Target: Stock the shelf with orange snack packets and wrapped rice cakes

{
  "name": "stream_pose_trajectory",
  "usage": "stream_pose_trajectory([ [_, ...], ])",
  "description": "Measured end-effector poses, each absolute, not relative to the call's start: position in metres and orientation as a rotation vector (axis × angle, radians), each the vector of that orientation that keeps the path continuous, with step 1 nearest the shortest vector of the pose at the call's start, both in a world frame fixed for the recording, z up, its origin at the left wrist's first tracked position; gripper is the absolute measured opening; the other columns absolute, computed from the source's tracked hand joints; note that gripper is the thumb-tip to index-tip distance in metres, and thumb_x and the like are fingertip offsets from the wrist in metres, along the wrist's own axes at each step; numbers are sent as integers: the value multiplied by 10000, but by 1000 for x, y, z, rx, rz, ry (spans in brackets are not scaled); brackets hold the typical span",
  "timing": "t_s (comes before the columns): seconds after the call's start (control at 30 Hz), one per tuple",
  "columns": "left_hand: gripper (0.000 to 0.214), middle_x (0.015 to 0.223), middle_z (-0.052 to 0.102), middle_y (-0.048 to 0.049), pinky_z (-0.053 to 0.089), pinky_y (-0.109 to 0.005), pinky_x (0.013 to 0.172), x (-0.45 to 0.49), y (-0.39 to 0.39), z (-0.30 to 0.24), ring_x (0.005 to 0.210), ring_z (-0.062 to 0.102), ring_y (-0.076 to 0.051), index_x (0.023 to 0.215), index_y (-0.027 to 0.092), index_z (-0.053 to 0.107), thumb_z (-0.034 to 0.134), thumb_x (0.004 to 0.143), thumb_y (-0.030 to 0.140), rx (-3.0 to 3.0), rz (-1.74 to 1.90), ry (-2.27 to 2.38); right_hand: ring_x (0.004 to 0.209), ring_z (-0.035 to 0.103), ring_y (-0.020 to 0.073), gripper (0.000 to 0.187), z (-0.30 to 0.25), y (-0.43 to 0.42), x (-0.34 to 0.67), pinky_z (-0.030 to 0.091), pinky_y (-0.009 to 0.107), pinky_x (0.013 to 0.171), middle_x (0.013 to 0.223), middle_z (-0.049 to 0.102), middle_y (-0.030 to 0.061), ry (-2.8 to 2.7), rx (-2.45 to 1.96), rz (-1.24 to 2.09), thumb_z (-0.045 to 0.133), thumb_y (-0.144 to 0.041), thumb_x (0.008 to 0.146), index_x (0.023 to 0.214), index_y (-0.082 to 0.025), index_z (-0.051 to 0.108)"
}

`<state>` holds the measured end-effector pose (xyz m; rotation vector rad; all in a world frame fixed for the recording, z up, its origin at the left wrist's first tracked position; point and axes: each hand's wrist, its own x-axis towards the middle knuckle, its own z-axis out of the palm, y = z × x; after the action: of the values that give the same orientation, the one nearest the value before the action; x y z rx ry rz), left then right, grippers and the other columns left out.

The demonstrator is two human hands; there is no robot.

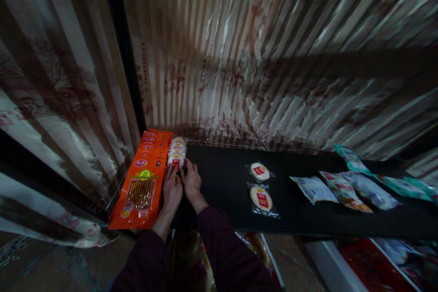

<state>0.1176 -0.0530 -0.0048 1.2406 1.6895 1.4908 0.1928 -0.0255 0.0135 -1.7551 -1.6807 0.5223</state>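
On the black shelf (219, 191), a row of clear-wrapped round white rice crackers (176, 160) with red labels runs back towards the curtain. My left hand (172, 187) and my right hand (191, 179) meet at the near end of this row, fingertips closed on the lower edge of its front packet. To the left of my left hand lies an overlapping row of orange snack bags (141, 191), their front window showing brown sticks. Two more wrapped crackers, a near one (261, 198) and a far one (260, 171), lie apart to the right.
Several loose snack bags (344, 190) lie farther right on the shelf, with teal packets (352, 159) behind. Striped sheeting (219, 77) hangs at the back and left, by a dark post (123, 45). Below the shelf's front edge are open boxes of packets, one red inside (372, 262).
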Motion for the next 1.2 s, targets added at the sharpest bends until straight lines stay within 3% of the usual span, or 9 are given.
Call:
stream_pose_trajectory([
  [0.2,412,1439,430,-90,173,-402,1172,118,-51,-8,1393,266,-221,1145,151,630,426,790,105,1319,1451,1731,781,619,176,437,14,-24,193,459,283,662,1065,564,74,-1718,-1781,535,508,-209,833,1266,-271,512],
  [0.43,427,1410,469,-90,205,-430,1166,118,-54,-6,1391,271,-231,1149,160,628,432,774,99,1422,1448,1761,931,608,212,495,12,-31,195,485,328,804,1125,545,108,-1624,-1687,543,518,-159,798,1289,-210,491],
  [0.77,406,1361,509,-126,260,-447,1143,116,-62,-1,1366,314,-258,1128,116,632,407,791,137,1675,1345,1836,868,614,164,483,10,-55,201,505,316,849,1148,529,112,-1599,-1602,621,472,-71,784,1256,-161,523],
  [1.0,330,1106,660,-120,415,-431,1005,130,-83,15,1095,549,-248,969,135,675,401,785,145,1846,1226,1838,911,592,167,437,11,-80,217,492,314,856,1090,546,87,-1569,-1668,597,477,-55,787,1189,-198,571],
  [1.2,317,978,687,-91,471,-401,899,149,-116,16,947,591,-230,928,167,672,391,783,141,1873,1078,1707,881,586,173,357,12,-116,240,483,301,837,997,588,83,-1600,-1733,599,478,-66,801,1105,-177,629],
])
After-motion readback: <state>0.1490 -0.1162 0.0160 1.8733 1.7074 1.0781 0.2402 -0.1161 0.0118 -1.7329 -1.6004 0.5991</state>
